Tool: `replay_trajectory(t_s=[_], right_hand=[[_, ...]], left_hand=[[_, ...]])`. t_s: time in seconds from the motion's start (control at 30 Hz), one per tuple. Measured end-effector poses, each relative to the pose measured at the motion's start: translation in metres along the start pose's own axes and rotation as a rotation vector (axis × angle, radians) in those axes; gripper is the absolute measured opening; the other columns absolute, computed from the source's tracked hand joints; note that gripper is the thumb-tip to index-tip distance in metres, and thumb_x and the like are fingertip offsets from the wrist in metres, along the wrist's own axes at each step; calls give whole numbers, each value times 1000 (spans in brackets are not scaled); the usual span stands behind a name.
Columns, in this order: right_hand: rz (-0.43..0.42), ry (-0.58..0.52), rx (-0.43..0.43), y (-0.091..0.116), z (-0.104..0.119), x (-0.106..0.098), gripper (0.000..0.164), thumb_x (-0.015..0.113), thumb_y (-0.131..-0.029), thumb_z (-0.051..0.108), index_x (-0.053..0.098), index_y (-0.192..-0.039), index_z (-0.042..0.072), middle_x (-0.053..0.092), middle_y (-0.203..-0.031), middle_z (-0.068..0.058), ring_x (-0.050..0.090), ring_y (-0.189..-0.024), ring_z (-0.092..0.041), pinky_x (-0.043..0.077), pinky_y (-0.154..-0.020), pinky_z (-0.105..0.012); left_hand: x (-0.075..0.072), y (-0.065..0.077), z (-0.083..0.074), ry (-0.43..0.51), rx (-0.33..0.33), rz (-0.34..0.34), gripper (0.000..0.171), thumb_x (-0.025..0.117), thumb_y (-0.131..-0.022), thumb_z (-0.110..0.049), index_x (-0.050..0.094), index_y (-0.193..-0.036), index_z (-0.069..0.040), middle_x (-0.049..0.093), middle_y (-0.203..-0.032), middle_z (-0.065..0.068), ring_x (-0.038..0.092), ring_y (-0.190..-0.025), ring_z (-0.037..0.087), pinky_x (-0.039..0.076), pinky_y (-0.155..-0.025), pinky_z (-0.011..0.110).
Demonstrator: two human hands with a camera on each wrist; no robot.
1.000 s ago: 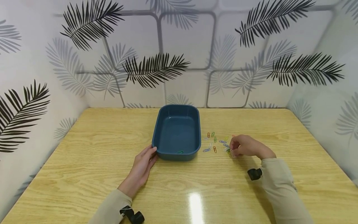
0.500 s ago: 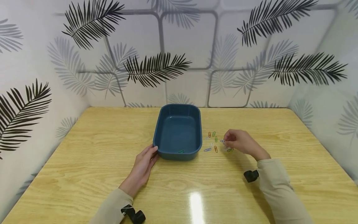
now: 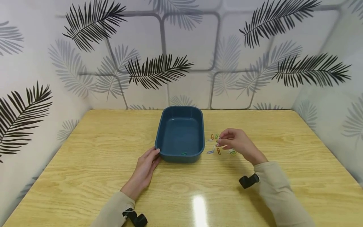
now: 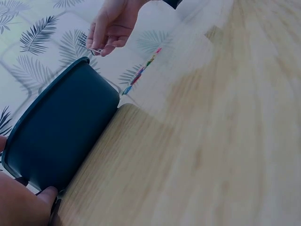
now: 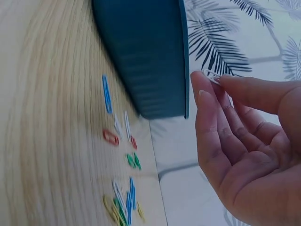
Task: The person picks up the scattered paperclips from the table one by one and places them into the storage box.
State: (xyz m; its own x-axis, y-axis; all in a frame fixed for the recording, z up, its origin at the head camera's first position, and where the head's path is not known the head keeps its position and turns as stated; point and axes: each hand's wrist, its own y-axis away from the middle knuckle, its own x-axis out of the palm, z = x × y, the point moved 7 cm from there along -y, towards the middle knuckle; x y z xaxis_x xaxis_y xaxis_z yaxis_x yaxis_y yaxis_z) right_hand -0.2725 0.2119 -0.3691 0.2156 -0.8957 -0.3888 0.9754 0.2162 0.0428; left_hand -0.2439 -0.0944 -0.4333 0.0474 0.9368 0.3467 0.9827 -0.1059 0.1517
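Note:
A dark blue plastic bin (image 3: pixel 181 159) stands on the table with a green paper clip (image 3: pixel 183 154) lying inside near its front wall. My left hand (image 3: pixel 146 168) grips the bin's near left corner, one digit up at the rim and another low against the wall in the left wrist view. Right of the bin, my right hand (image 3: pixel 236 143) pinches a white paper clip (image 5: pixel 212 76) between thumb and forefinger, raised above the table. Beneath and around it lie several loose clips, among them a red one (image 3: pixel 218 151), a blue one (image 3: pixel 210 152) and a yellow-green cluster (image 3: pixel 232 152).
The wooden table (image 3: pixel 85 157) reaches back to a leaf-patterned wall (image 3: pixel 187 88). Each sleeve carries a black wrist camera, one on the left (image 3: pixel 136 217) and one on the right (image 3: pixel 249 181). Light glares off the table's front (image 3: pixel 199 208).
My right hand has lifted a white paper clip from the right end of the scattered clips and moved left toward the bin. The left hand and bin have stayed put.

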Motion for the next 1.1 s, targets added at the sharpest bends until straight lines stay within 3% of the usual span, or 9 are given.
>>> replay_trajectory(t_s=[0.4,0.63,0.73,1.1], right_hand=[[7,-140,29,3,7,26,21,67,-92,10,59,-103,-6,69,-94,-12,69,-84,-20,60,-75,-38],[9,-232,-19,7,17,40,17,66,-92,6,57,-99,-6,67,-93,-14,68,-92,-33,58,-80,-45],[2,-263,-22,8,19,44,15,65,-92,4,57,-98,-7,68,-93,-14,68,-92,-32,58,-81,-48],[-17,-265,-26,9,20,57,13,67,-91,6,61,-97,-4,71,-92,-10,68,-85,-20,59,-70,-30]], left_hand=[[-1,1,3,8,-9,-7,51,48,-102,-13,32,-146,9,32,-150,21,34,-136,28,35,-111,34],[-1,0,3,8,-1,-6,52,48,-102,-13,32,-146,9,32,-150,21,33,-136,27,36,-110,33],[-1,0,2,4,-1,-4,51,47,-102,-13,32,-146,9,32,-149,21,34,-136,27,36,-110,33],[-1,-1,0,-17,5,-7,50,47,-102,-13,34,-145,8,34,-148,20,36,-134,27,36,-110,34]])
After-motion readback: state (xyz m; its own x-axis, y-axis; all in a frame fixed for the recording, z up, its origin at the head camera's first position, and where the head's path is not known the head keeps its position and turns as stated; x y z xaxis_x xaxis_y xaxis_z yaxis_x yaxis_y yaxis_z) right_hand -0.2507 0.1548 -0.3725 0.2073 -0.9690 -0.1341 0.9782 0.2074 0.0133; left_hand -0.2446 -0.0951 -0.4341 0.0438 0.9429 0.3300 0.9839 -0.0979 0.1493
